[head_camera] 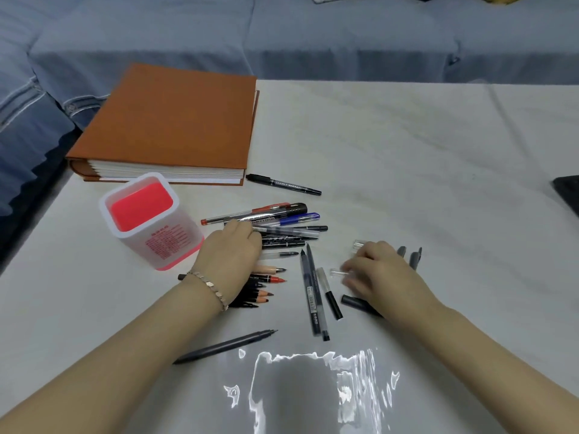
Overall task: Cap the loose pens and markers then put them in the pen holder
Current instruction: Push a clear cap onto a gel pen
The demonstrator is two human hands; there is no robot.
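Note:
A translucent pen holder (147,220) with a red base stands at the left. Beside it lies a pile of loose pens and markers (282,219), several uncapped with tips pointing right. My left hand (230,258) lies on this pile, its fingers curled over a clear pen (288,230). My right hand (376,274) is to the right, fingertips pinching a small clear cap (336,272). Another clear cap (358,244) and grey caps (415,256) lie around that hand, and a dark cap (355,302) sits partly under it. Two dark pens and a white marker (329,296) lie between my hands.
A thick orange book (169,126) lies behind the holder. A capped black marker (283,184) rests near its corner. One grey pen (225,346) lies alone near me. A dark flat object (568,192) pokes in at the right edge. A blue sofa (282,36) runs behind the white table (407,136).

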